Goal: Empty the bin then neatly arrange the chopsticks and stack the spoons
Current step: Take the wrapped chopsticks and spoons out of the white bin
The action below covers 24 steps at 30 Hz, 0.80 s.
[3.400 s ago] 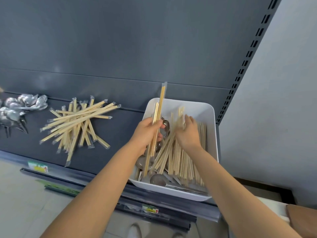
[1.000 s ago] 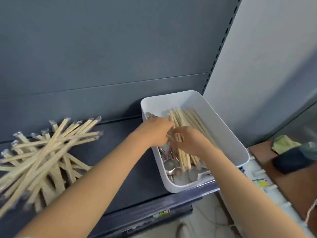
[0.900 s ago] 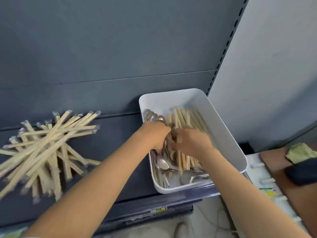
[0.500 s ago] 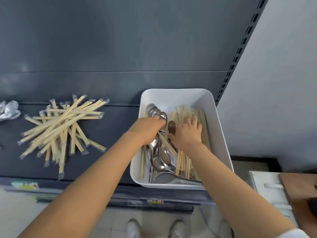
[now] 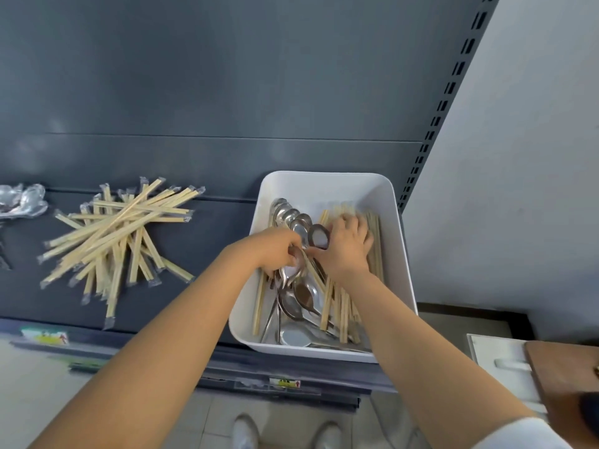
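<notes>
A white bin [image 5: 327, 186] stands on the dark shelf and holds metal spoons [image 5: 299, 294] and wrapped chopsticks [image 5: 376, 254]. My left hand [image 5: 275, 247] is in the bin with its fingers curled round a fanned bunch of spoons [image 5: 293, 218]. My right hand [image 5: 348, 246] lies beside it and pinches a spoon [image 5: 319, 236] at the end of that bunch. Left of the bin lies a loose heap of wrapped chopsticks [image 5: 116, 234]. More spoons [image 5: 22, 202] lie at the far left edge.
The dark shelf [image 5: 201, 254] backs onto a grey panel. A slotted upright [image 5: 437, 111] and a pale wall are on the right. A white unit [image 5: 499, 361] and a brown board [image 5: 564, 380] sit at the lower right. My shoes [image 5: 285, 431] show on the floor below.
My left hand no longer holds chopsticks; it has gathered spoons into a bunch in the bin. My right hand has moved from the chopsticks to a spoon. The camera swung right, then back.
</notes>
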Each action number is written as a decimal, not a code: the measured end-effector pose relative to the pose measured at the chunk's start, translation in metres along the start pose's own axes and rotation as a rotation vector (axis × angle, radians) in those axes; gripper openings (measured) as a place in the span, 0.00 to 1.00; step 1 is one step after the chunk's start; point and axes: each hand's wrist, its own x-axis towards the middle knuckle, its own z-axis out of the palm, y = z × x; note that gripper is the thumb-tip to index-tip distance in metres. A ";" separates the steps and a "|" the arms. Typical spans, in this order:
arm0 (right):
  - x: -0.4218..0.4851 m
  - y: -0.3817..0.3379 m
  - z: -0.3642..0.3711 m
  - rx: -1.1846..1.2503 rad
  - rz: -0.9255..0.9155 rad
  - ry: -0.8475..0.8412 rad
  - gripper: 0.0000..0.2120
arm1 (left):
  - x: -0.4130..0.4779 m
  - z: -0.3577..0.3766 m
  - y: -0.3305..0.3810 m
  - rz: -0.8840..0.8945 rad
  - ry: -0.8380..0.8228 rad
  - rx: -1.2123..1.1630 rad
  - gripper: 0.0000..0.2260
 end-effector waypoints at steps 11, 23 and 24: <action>0.002 -0.017 -0.017 0.965 0.039 0.044 0.08 | -0.035 -0.032 -0.014 0.124 0.462 -0.305 0.04; 0.004 -0.010 -0.020 0.690 0.021 -0.188 0.19 | 0.015 0.010 0.007 0.034 0.572 -0.681 0.07; 0.003 -0.006 -0.020 0.600 0.006 -0.186 0.23 | 0.017 0.012 0.008 0.020 0.556 -0.717 0.07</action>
